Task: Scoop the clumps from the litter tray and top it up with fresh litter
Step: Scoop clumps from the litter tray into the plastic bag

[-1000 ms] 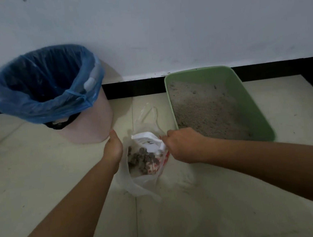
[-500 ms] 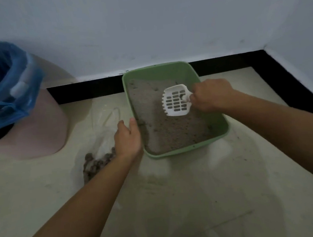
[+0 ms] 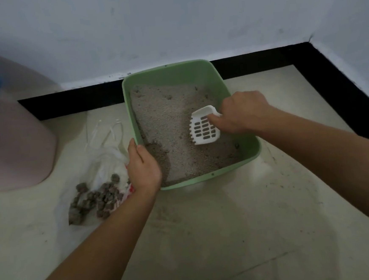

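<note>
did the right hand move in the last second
Yes. It was at the plastic bag left of the green tray; now the right hand is farther right, over the tray's litter, gripping the white scoop.

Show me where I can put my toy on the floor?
The widest bare floor lies in front of the litter tray, between the two forearms. More lies right of the tray, up to the black skirting. Left of the tray is crowded: the bag of clumps, the left hand holding the rim, the pink bin beyond.
</note>
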Demonstrator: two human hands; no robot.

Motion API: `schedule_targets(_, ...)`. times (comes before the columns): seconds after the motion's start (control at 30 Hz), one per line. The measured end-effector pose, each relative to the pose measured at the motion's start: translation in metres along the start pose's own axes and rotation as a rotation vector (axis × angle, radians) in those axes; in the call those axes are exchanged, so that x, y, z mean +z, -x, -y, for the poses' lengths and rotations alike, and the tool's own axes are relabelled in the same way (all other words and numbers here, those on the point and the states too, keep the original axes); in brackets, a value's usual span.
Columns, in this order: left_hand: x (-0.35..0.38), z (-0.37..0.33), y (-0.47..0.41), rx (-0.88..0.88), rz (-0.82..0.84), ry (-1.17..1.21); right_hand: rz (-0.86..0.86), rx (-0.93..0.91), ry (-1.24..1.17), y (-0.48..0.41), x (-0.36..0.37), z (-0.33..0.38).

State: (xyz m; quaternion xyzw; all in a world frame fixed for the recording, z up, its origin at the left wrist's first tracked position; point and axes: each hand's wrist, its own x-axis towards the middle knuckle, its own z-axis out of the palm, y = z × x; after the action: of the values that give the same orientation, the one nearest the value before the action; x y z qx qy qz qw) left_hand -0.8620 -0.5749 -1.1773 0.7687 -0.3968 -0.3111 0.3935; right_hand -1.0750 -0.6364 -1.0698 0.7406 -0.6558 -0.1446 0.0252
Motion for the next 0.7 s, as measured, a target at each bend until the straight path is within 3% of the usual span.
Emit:
schedule_targets(0.23,-0.001,-0.001,0.002,-0.037,0.006,0.079,0.027,-0.121,-0.095,-0.013,0.005,0.044)
schedule_targets(0.37,0.000,0.002,0.001,-0.069,0.018,0.122,0.091,-0.100,-0.087,-0.014,0.001,0.057)
schedule_targets(0.57,0.000,0.003,0.000,-0.093,0.047,0.191,0.414,-0.058,-0.193,-0.019,-0.007,0.072)
schedule_targets(0.7,0.000,0.003,-0.002,-0.103,0.048,0.215,0.523,-0.200,-0.217,-0.009,0.001,0.095)
